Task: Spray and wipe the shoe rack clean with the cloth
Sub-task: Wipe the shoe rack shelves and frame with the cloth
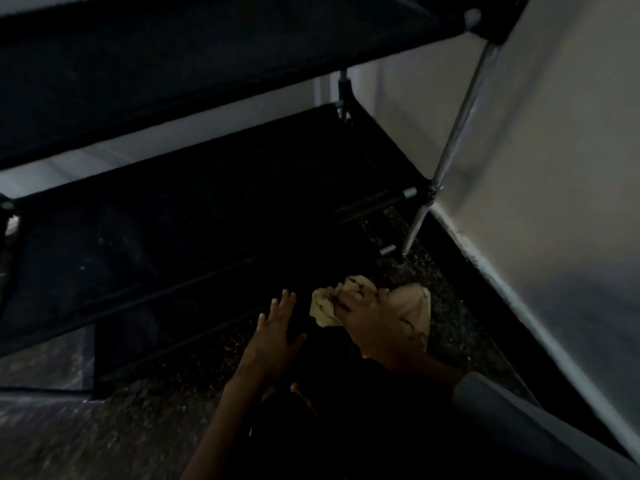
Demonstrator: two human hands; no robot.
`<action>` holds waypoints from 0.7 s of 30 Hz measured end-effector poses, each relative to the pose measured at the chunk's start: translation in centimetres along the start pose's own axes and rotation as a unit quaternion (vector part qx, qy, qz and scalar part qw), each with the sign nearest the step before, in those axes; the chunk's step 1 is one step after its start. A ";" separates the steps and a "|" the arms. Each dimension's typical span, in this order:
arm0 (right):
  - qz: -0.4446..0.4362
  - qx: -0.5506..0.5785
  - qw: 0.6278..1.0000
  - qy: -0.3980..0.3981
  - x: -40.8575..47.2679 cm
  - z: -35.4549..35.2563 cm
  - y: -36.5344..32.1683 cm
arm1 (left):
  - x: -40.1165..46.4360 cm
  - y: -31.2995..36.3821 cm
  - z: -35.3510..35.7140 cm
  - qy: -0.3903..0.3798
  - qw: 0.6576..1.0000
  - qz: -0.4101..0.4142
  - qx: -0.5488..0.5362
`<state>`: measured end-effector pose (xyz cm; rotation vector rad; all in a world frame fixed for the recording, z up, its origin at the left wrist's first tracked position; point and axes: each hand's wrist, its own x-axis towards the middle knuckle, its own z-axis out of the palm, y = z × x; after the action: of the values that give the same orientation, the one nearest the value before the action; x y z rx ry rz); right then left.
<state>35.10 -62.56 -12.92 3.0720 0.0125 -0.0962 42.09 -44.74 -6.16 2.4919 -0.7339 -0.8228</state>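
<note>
Wiping under way: the right hand (372, 315) grips the bunched cloth (327, 304) at the shoe rack (214, 188)'s lowest tier, left hand (277, 323) spread flat just beside it; upper shelves apparently remain, no spray bottle visible.

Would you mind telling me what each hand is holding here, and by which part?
The right hand grips the crumpled cloth around its bunched middle. The left hand holds nothing, fingers straight.
</note>
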 end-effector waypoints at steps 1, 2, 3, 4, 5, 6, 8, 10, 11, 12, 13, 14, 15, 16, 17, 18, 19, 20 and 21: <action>0.016 0.034 0.999 -0.024 0.1 -0.4 0.3 | -0.7 0.4 -0.3 0.005 1.000 0.006 -0.012; 0.031 0.072 0.996 -0.032 0.2 -1.3 0.4 | -1.4 0.9 -0.8 0.010 1.000 0.013 -0.020; 0.046 0.091 0.995 -0.017 -0.2 -3.1 0.6 | -2.1 1.4 -1.4 0.015 0.999 0.022 -0.023; 0.049 0.094 0.994 -0.010 -0.7 -4.2 0.8 | -2.8 2.0 -2.2 0.022 0.999 0.029 -0.020; 0.041 0.102 0.994 -0.010 -1.3 -5.8 1.1 | -3.5 2.6 -3.1 0.032 0.999 0.037 -0.015; 0.035 0.119 0.992 0.002 -2.0 -7.2 1.4 | -4.2 3.3 -4.2 0.043 0.998 0.046 -0.011; 0.062 0.115 0.989 0.068 -3.1 -8.7 2.0 | -5.8 5.0 -6.6 0.068 0.995 0.066 -0.010; 0.090 0.148 0.984 0.038 -3.9 -9.8 3.0 | -7.5 7.3 -9.4 0.087 0.992 0.089 -0.002; 0.107 0.175 0.978 0.045 -4.3 -10.7 3.7 | -8.3 8.6 -10.7 0.095 0.990 0.102 0.005; 0.114 0.181 0.974 0.072 -4.9 -12.4 4.2 | -9.1 10.0 -12.1 0.104 0.988 0.117 0.013; 0.123 0.180 0.969 0.117 -5.9 -14.4 4.6 | -9.9 11.5 -13.4 0.115 0.984 0.133 0.023; 0.131 0.195 0.958 0.162 -6.7 -16.3 5.0 | -10.7 13.1 -14.8 0.129 0.980 0.148 0.032; 0.149 0.222 0.946 0.182 -7.6 -18.4 5.4 | -11.4 14.7 -16.1 0.144 0.976 0.161 0.042; 0.162 0.238 0.935 0.206 -8.2 -20.1 5.9 | -12.1 16.3 -17.2 0.158 0.971 0.173 0.051; 0.173 0.249 0.927 0.221 -8.7 -21.4 6.5 | -12.8 17.9 -18.3 0.170 0.966 0.185 0.058; 0.184 0.264 0.916 0.239 -9.6 -23.5 6.9 | -13.4 19.4 -19.3 0.177 0.963 0.195 0.063; 0.188 0.306 0.899 0.251 -10.3 -25.5 7.3 | -14.0 20.8 -20.1 0.180 0.960 0.204 0.068; 0.175 0.341 0.883 0.272 -10.9 -27.2 7.7 | -14.6 22.1 -20.9 0.179 0.958 0.211 0.076; 0.157 0.365 0.873 0.284 -11.3 -28.6 8.0 | -15.0 23.3 -21.7 0.178 0.956 0.215 0.087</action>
<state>25.67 -68.62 16.84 3.6156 -0.6263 1.0514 37.46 -49.25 28.45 2.3916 -1.1906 -0.1548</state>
